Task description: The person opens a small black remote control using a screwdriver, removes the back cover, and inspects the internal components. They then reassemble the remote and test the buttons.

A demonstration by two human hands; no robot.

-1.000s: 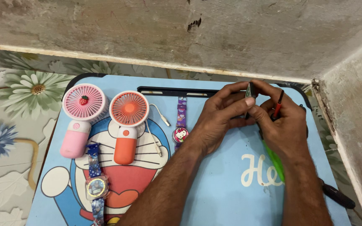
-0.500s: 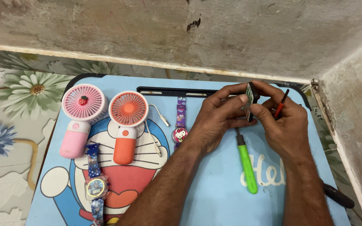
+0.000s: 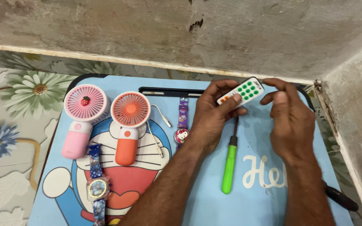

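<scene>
Floor mat (image 3: 17, 121): flowered, left of the desk.
Desk (image 3: 197, 209): light blue lap desk with a cartoon print; it carries all I list.
Pink fan (image 3: 80, 113): left edge of the desk, lying flat, head toward the far edge.
Blue watch (image 3: 96, 186): near left part of the desk, just below the pink fan.
Orange fan (image 3: 128, 121): just beside the pink fan, flat; a white cable (image 3: 158, 121) runs off its right side.
Purple watch (image 3: 182, 125): middle of the desk, strap pointing at the far edge.
Left hand (image 3: 210, 115): fingers clamped on the small remote, thumb on top at its orange-button end, other fingers underneath.
Remote (image 3: 241, 93): white, green buttons; held tilted above the far edge of the desk, between my two hands.
Screwdriver (image 3: 230, 161): green handle, lying loose on the desk below the remote, dark shaft toward the far edge.
Right hand (image 3: 290, 119): fingers loosely apart, holding nothing; forefinger tip touching the far corner of the remote.
Dark tool (image 3: 340, 199): at the near right edge, partly hidden by my forearm.
Handling note: I judge the remote wants a firm left-hand pinch by its edges, buttons left unpressed, while the right hand works its free end.
</scene>
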